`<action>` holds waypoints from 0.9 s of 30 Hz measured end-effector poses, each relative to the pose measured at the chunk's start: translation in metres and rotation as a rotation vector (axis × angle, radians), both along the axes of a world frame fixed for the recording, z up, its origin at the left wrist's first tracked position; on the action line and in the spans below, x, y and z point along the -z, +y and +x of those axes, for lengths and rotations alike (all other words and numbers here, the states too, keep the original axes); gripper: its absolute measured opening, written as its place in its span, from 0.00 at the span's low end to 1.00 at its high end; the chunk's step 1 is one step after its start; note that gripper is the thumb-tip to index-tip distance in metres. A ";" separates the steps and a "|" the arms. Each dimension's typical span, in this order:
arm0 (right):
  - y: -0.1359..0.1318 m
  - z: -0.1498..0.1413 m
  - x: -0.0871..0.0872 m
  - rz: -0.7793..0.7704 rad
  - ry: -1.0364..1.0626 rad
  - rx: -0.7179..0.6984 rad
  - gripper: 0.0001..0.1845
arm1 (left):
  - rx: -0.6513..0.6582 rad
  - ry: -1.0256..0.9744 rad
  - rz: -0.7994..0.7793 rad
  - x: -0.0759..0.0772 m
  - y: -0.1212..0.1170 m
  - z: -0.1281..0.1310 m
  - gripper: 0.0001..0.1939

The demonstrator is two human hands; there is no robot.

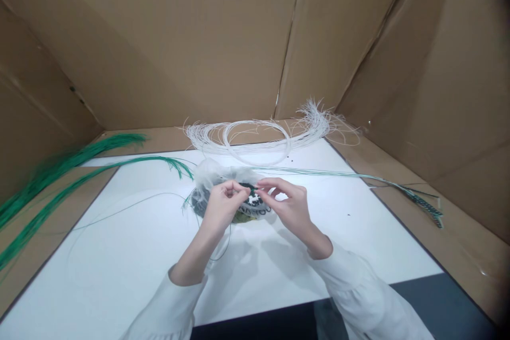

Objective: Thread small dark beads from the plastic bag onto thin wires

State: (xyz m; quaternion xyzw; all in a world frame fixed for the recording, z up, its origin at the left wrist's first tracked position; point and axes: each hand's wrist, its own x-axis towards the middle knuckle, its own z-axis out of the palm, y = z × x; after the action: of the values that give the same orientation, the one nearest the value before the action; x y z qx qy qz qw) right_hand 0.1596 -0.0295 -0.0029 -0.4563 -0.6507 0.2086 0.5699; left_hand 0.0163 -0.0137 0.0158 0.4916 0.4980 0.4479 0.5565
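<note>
A white tabletop (358, 247) fills the middle of the frame, bounded by thin dark edges that slant outward toward the lower left and lower right. Cardboard closes in the space: a tall back wall (231, 53) across the top, a left wall (35, 79) at the upper left, and a right wall (450, 95) at the upper right. A dark grey panel (434, 297) meets the white at the lower right.

The open room lies mostly in the white on either side of the forearms — broad at the lower left, where a thin strand (131, 209) crosses it, and broad again at the right, with one dark speck (349, 215) on it. Toward the back there is less slack: coiled white strands (255, 161) lie along the far edge, green strands (99, 166) enter from the left, and a bundle of pale and dark strands (422, 202) hangs past the right edge.

The clear plastic bag (201, 203), with small dark and white pieces showing, sits at the centre of the frame. Over it, the left hand (225, 202) has thumb and forefinger pinched together; what lies between is too small to tell. The right hand (290, 207) brings its thumb and forefinger close beside them — whether those tips grip anything, I cannot tell.
</note>
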 end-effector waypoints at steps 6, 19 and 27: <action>0.001 0.001 0.000 0.061 -0.074 0.005 0.05 | -0.002 0.014 0.037 0.002 0.000 0.001 0.11; 0.000 0.000 -0.001 -0.111 0.100 -0.073 0.07 | 0.008 0.020 0.097 0.010 0.001 0.000 0.12; 0.003 -0.001 -0.006 -0.393 0.506 -0.184 0.10 | 0.050 0.048 0.115 0.008 -0.001 0.001 0.12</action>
State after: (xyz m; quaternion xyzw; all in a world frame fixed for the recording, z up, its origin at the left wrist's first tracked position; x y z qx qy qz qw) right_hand 0.1584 -0.0263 0.0027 -0.4306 -0.4745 0.4876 0.5931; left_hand 0.0171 -0.0146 0.0074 0.5455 0.4724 0.4498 0.5262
